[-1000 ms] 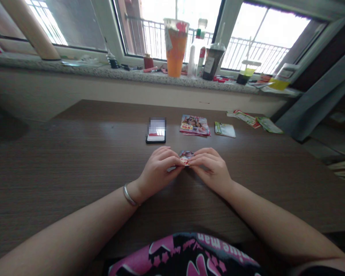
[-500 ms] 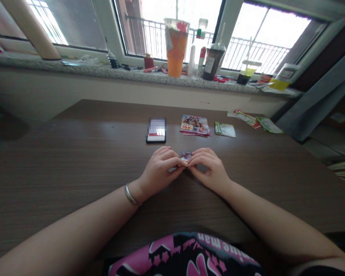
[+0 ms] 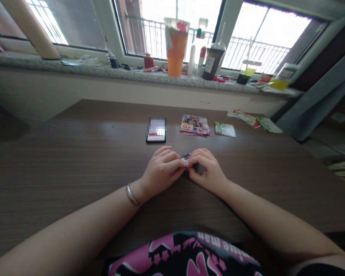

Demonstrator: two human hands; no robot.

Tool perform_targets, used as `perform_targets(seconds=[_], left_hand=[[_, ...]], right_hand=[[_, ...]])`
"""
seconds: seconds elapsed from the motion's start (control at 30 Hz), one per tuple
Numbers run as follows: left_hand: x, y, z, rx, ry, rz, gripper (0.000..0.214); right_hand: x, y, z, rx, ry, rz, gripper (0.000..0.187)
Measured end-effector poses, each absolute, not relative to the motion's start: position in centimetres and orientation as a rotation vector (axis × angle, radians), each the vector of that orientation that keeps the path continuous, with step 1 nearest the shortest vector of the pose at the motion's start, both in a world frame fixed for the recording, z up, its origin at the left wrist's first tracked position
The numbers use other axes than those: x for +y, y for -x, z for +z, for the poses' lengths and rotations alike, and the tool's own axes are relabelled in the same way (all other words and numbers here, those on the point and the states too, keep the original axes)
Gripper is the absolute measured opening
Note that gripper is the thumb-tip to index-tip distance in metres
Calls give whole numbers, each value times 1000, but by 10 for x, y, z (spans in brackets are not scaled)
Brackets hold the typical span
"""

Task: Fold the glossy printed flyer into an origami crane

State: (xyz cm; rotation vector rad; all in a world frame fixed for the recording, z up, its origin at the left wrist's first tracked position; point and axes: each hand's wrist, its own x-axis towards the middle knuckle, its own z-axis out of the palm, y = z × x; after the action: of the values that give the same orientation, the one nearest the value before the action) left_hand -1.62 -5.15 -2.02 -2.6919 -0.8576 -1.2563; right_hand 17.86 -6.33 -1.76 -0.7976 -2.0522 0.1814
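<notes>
My left hand (image 3: 160, 171) and my right hand (image 3: 206, 170) meet at the middle of the dark wooden table (image 3: 74, 161). Both pinch a small folded piece of printed paper (image 3: 186, 156), which shows only as a red and white sliver between the fingertips. The fingers of both hands are curled and pressed together on it. A silver bangle (image 3: 130, 194) circles my left wrist.
Beyond the hands lie a phone (image 3: 156, 130), a stack of colourful leaflets (image 3: 194, 125), a green leaflet (image 3: 225, 129) and more flyers (image 3: 254, 120) at the far right. The window sill (image 3: 103, 71) holds an orange drink cup (image 3: 175, 47), bottles and a dark cup (image 3: 212, 61).
Both hands have closed in tighter over the folded paper, so less of it shows. The right hand has shifted slightly left and down.
</notes>
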Motion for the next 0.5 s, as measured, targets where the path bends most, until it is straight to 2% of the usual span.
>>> perform_targets(seconds=[0.5], left_hand=[[-52,15,-21,-818,2675,-1314,7]], right_hand=[[-61,-182,-20,-2094,875,128,14]])
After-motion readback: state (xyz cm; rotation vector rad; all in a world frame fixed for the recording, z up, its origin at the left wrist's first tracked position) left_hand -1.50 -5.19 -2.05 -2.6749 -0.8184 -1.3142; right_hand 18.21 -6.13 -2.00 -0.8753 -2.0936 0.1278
